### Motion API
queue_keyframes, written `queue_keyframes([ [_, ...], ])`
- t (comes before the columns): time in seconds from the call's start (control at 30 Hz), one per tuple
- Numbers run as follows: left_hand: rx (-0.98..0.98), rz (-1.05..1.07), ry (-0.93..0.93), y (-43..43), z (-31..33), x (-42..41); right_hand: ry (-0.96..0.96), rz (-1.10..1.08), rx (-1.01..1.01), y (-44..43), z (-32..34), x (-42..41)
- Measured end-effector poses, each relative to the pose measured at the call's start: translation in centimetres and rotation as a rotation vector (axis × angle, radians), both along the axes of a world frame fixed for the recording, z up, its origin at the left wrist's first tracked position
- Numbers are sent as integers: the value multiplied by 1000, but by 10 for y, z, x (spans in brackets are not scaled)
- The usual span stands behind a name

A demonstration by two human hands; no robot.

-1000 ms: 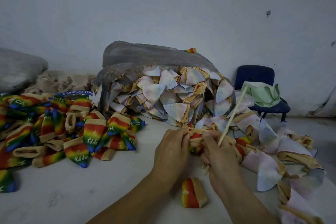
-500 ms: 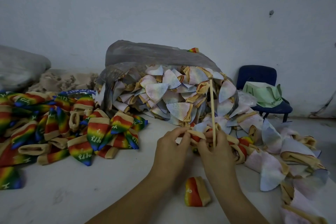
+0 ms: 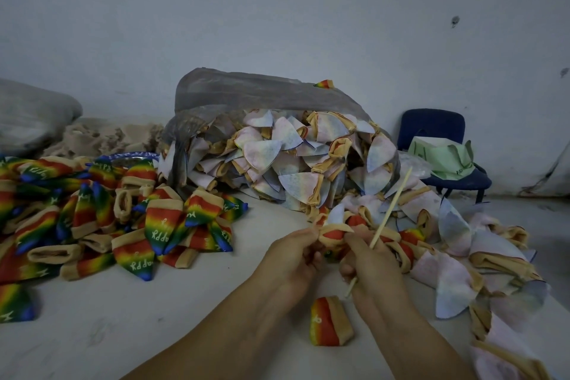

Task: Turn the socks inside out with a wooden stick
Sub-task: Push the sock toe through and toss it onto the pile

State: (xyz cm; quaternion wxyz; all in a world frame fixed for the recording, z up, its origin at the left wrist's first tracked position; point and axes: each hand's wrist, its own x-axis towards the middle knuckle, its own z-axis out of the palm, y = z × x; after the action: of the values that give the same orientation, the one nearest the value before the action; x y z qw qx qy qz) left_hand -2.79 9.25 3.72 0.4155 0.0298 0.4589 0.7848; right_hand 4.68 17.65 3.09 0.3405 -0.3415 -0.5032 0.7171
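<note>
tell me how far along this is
Apparently done: rainbow pile at left, plus one loose sock by the wrists. In hand: left hand and right hand grip a half-turned sock, the right also holding the stick. Left: pale socks spilling from the bag.

The left hand (image 3: 290, 256) and right hand (image 3: 371, 267) pinch a sock (image 3: 334, 231) between them above the desk (image 3: 185, 302), the right also gripping a wooden stick (image 3: 389, 210) slanting up rightward. A rainbow pile (image 3: 123, 219) lies left; a bag (image 3: 246, 92) of pale socks behind.

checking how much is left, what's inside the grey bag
Pale socks with tan cuffs fill the grey bag and spill out. Anything deeper is hidden by its cloudy plastic.
</note>
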Motion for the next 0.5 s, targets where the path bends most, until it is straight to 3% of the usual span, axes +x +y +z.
queue_keyframes([
  [0.17,19,-132,33,-1,3,-6,228,127,-287,3,7,0],
  [0.3,82,-111,41,-1,4,-6,297,181,-348,1,9,-2],
  [0.4,121,-88,95,0,2,-4,272,145,-208,4,9,-1],
  [0.5,28,-136,338,-4,-3,2,68,88,145,4,6,3],
])
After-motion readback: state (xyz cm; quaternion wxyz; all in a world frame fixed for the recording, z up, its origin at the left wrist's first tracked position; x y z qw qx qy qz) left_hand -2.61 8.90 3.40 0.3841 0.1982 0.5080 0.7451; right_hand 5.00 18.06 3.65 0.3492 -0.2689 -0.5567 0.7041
